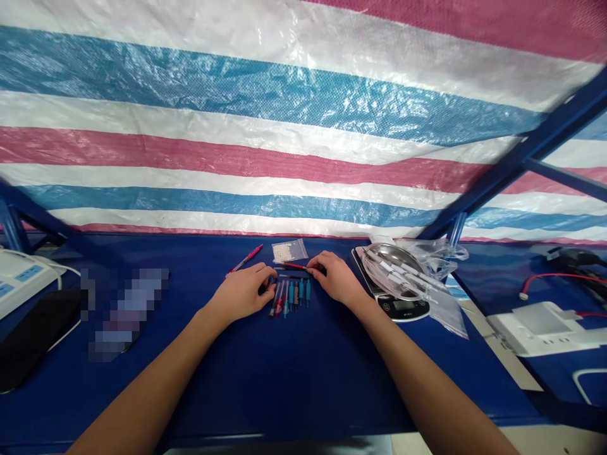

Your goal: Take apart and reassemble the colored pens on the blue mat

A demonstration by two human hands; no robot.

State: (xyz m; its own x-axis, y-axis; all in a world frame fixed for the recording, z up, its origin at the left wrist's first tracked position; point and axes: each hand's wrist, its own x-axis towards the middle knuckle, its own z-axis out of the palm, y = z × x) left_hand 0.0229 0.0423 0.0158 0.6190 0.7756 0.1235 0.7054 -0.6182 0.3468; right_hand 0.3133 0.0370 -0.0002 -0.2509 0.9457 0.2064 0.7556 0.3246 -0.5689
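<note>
Your right hand (339, 278) is the nearer one to the thin red stick (294, 266) on the worktop (303, 366). The stick lies to the left of your right fingers, with its long side going left to right, just a bit tilted, and its right end is at those fingertips. The thumb and first finger are close together there, but you cannot tell if they pinch the stick or only touch it. Your left hand (244, 292) is on the other side, a little nearer to you than the stick. Its thumb and first finger curve toward each other with a gap inside the curve, and you cannot tell if the tips meet or hold anything. Between your hands, on your side of the red stick, a row of pen parts (290, 297) lies side by side, pointing mostly toward you, so the stick lies across them. Some thin dark sticks (293, 277) sit between the red stick and that row, so they crowd the near side. Past the red stick is a little clear bag (289, 251) with white bits. A pink pen (245, 260) lies slanted beyond your left hand. To the right of your right hand, a scale (403, 308) with a metal bowl (403, 255) and plastic bags (448, 309) fills that side.
</note>
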